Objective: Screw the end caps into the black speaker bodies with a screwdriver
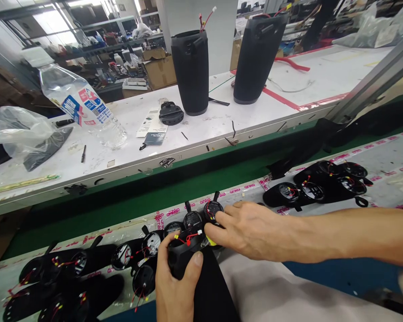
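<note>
A black fabric-covered cylinder (pixel 211 286) lies tilted toward me, its open end up, with red wires and small yellow and white connectors (pixel 188 240) at the opening. Around its rim my left hand (pixel 178 286) is wrapped, thumb on the near side and fingers at the far left. My right hand (pixel 245 228) is just right of that opening, beside a small white connector. Its fingers are bent and closed together, and whatever they pinch is hidden. Something yellow (pixel 211 241) shows beneath its fingertips. Behind both hands lie more black cylinders (pixel 192 219) with open ends.
Several black cylinders with wires lie at the left (pixel 53 273) and right (pixel 314 190). On the white shelf (pixel 130 156) beyond stand two black cylinders (pixel 192 76), a water bottle (pixel 87 105), a black round part (pixel 171 113), cards and a plastic bag (pixel 16 129).
</note>
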Available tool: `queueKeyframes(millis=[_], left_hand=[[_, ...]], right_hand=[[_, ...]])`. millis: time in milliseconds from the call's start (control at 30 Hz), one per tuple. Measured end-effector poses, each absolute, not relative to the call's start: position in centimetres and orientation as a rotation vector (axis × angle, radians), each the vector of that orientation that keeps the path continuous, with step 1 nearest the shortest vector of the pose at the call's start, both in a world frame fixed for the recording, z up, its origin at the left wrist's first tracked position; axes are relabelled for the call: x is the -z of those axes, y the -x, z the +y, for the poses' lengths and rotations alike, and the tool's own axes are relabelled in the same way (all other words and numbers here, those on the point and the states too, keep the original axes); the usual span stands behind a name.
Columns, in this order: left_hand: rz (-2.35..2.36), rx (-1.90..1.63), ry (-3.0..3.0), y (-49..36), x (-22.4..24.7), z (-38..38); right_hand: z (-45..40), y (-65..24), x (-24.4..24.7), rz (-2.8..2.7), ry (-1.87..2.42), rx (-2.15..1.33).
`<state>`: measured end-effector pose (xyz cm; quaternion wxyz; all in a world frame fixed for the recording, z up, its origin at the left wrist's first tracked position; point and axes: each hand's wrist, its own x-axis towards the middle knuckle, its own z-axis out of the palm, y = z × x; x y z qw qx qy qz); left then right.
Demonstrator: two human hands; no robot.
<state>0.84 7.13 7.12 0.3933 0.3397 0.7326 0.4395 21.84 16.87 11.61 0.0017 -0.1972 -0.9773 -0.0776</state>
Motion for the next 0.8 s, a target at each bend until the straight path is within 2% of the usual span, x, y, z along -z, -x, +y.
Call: queueKeyframes(millis=[433, 800], left_hand=[[1.928, -1.09, -0.978, -0.8, -6.6, 7.2], [1.916, -1.022, -1.061, -0.3, -5.6, 7.7]], right_hand=[[18.5, -21.0, -13.7, -3.258, 0.495, 0.127], [19.2, -21.4, -13.1, -3.217, 0.46, -0.062]])
